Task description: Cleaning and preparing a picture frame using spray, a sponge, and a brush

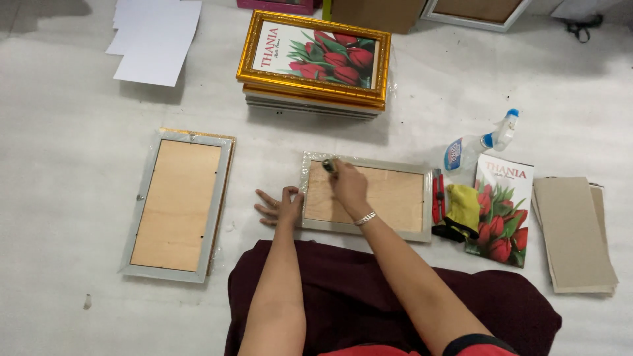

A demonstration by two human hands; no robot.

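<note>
**Grey frame lies face down under two hands on the floor**

Grey-edged and backed with pale wood board, the picture frame lies face down on the white floor, just in front of the seated person's dark red lap. The left hand rests flat with its fingers spread and released, the thumb touching the frame's left edge. The right hand has its fingers clenched around a small dark tool, whose tip meets the frame's far left corner. A second face-down frame lies apart to the left. Farther off stands a stack of frames, the top one gold with red tulips. To the right lie a yellow cloth, a spray bottle, a tulip print and grey boards.
</note>
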